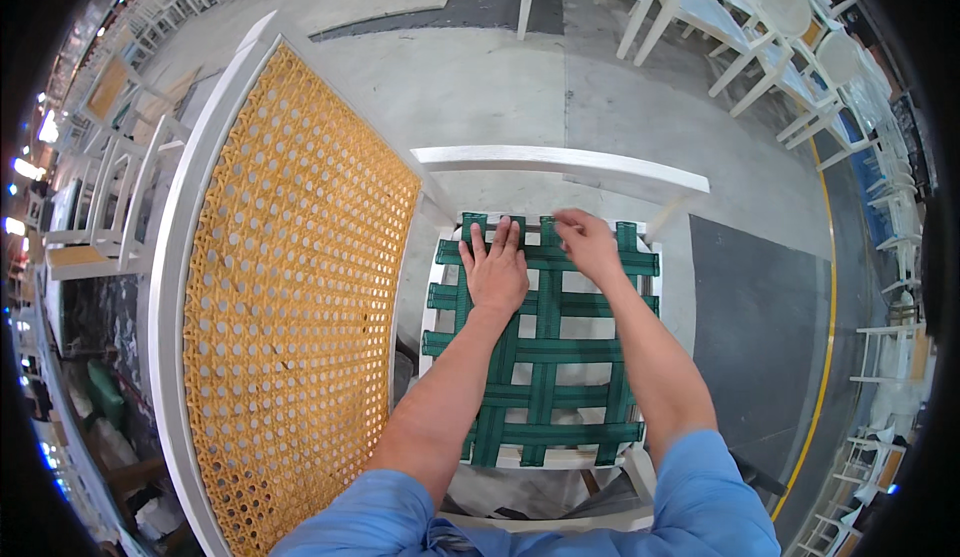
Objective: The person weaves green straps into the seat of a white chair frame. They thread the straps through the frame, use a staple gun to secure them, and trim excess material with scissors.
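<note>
A white chair frame [560, 158] stands in front of me, its seat laced with woven dark green webbing straps [545, 352]. My left hand [497, 275] lies flat on the straps near the far edge of the seat, fingers spread. To its right, my right hand [588, 245] is closed at the far end of a lengthwise strap, with curled fingers and thumb drawn together. Whatever is between those fingertips is too small to make out. The chair's yellow cane backrest [300, 257] rises on the left, set in a white frame.
White chairs [700, 12] line the far right, with more along the right edge. Further chairs [110, 197] stand at the left beyond the backrest. Dark grey sheets [755, 327] lie on the concrete floor, and a yellow line [828, 327] runs along the right.
</note>
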`<state>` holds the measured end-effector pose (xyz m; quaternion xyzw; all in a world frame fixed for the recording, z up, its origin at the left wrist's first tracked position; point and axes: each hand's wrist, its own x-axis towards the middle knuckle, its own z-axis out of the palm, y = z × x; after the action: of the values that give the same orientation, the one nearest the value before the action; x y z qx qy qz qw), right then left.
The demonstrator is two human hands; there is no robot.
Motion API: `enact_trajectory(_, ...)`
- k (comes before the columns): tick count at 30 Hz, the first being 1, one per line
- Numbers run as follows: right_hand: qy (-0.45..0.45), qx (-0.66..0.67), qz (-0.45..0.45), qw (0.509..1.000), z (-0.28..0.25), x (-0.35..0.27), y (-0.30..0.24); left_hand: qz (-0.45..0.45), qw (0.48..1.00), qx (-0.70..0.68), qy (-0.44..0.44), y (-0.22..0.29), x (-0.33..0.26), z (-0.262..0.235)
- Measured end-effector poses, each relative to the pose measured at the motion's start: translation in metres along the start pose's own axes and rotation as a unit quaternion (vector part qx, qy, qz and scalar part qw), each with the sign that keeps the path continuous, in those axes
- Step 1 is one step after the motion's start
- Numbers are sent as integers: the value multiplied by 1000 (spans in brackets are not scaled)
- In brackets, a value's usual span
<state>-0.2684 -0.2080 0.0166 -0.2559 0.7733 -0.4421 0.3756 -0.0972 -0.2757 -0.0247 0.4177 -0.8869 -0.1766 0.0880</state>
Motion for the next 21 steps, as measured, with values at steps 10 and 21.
enact_trajectory(10,460,30,126,878,-233,-415,126,55,984,166,-39,33,26,-11)
enact_trajectory(21,422,-182,555,693,-167,-693,218,55,983,173,-15,22,13,11)
